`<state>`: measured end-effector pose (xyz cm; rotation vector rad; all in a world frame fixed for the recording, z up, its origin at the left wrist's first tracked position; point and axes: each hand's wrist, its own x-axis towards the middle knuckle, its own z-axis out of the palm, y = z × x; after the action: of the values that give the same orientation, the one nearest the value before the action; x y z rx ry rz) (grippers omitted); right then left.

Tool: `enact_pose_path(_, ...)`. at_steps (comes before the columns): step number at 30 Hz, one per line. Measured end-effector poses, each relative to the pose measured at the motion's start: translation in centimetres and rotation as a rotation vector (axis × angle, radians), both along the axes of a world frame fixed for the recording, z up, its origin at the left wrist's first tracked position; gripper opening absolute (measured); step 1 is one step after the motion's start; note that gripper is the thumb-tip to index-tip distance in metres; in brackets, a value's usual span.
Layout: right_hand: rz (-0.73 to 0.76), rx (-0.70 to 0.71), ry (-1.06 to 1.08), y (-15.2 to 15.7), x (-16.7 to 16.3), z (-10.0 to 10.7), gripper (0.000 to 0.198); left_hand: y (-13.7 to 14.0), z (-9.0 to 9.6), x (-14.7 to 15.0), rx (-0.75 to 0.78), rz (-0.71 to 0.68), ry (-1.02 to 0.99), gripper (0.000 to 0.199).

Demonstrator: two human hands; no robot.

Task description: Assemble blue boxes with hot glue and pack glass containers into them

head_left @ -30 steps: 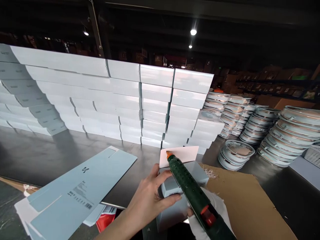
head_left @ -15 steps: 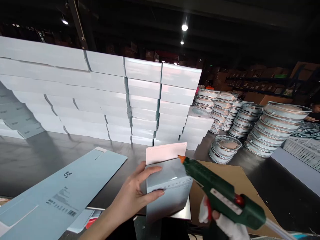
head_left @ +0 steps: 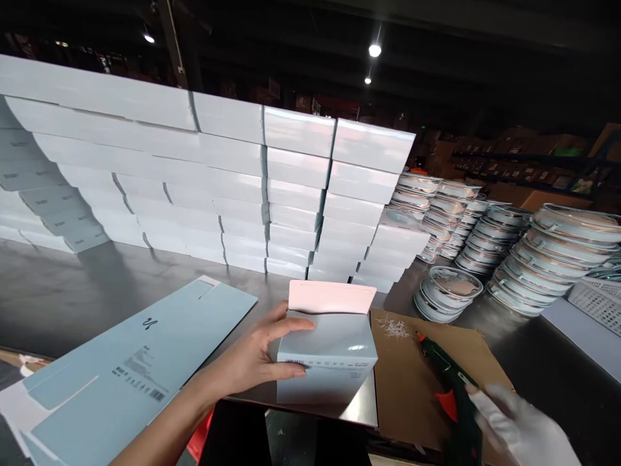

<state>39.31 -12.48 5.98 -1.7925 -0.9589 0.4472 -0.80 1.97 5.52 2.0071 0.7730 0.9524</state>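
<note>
A pale blue carton (head_left: 325,349) stands near the table's front edge with its pink-lined flap (head_left: 332,296) raised at the back. My left hand (head_left: 257,353) grips its left side, thumb on the front and fingers over the top. Low on the right, a dark green hot glue gun (head_left: 449,372) with an orange tip and red trigger is over a cardboard sheet (head_left: 402,388). My right hand (head_left: 519,421), in a white glove and blurred, is closed at the gun's rear. Left of the carton lies a flat, unfolded blue box blank (head_left: 165,349) with printing.
A wall of stacked white boxes (head_left: 291,168) spans the back of the metal table (head_left: 145,268). Stacks of round lidded containers (head_left: 548,259) stand at the right, with a short stack (head_left: 446,291) nearer. A white basket (head_left: 596,301) sits at the far right. Glue strands (head_left: 394,328) lie on the cardboard.
My right hand has carried the glue gun away from the carton's top flap, down and right to the cardboard. My left hand still holds the carton. The view has shifted slightly.
</note>
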Motion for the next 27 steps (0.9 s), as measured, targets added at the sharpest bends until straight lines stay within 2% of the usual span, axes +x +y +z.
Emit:
enact_pose_path(2, 0.193, 0.127, -0.058, 2.9, -3.3, 1.3, 0.066, 0.0, 0.1, 0.0, 0.010, 0.009, -0.006, 0.049)
enact_pose_path(4, 0.586, 0.177, -0.036, 6.3, -6.5, 2.2, 0.100, -0.1, -0.1, 0.0, 0.037, 0.017, -0.015, 0.049)
enact_pose_path(6, 0.888, 0.196, 0.036, 8.9, -8.4, 2.4, 0.112, -0.2, -0.8, 0.2, 0.090, 0.042, -0.049, 0.046)
enact_pose_path(7, 0.961, 0.209, 0.066, 9.7, -8.9, 2.3, 0.110, -0.2, -1.3, 0.3, 0.121, 0.062, -0.077, 0.043)
enact_pose_path(10, 1.004, 0.264, 0.082, 10.4, -9.0, 1.2, 0.086, -0.1, -3.3, 1.2, 0.219, 0.110, -0.214, 0.047)
enact_pose_path(12, 1.043, 0.324, -0.028, 10.0, -9.1, 0.9, 0.069, 0.2, -4.3, 1.6, 0.282, 0.097, -0.303, 0.055)
enact_pose_path(14, 1.101, 0.378, -0.192, 9.5, -9.7, 1.0, 0.067, 0.3, -4.5, 1.7, 0.337, 0.059, -0.326, 0.057)
enact_pose_path(17, 1.130, 0.468, -0.436, 9.3, -11.3, 1.8, 0.072, 0.4, -3.4, 1.2, 0.358, -0.015, -0.231, 0.032)
enact_pose_path(19, 1.123, 0.527, -0.587, 9.5, -12.1, 2.4, 0.065, 0.3, -2.3, 0.8, 0.341, -0.058, -0.160, 0.018)
enact_pose_path(24, 1.120, 0.570, -0.802, 10.1, -12.4, 3.0, 0.048, -0.2, -0.8, 0.9, 0.290, -0.116, -0.106, 0.022)
enact_pose_path(27, 1.036, 0.517, -0.823, 9.5, -11.9, 2.1, 0.059, -0.5, -1.3, 0.9, 0.135, -0.064, -0.180, 0.033)
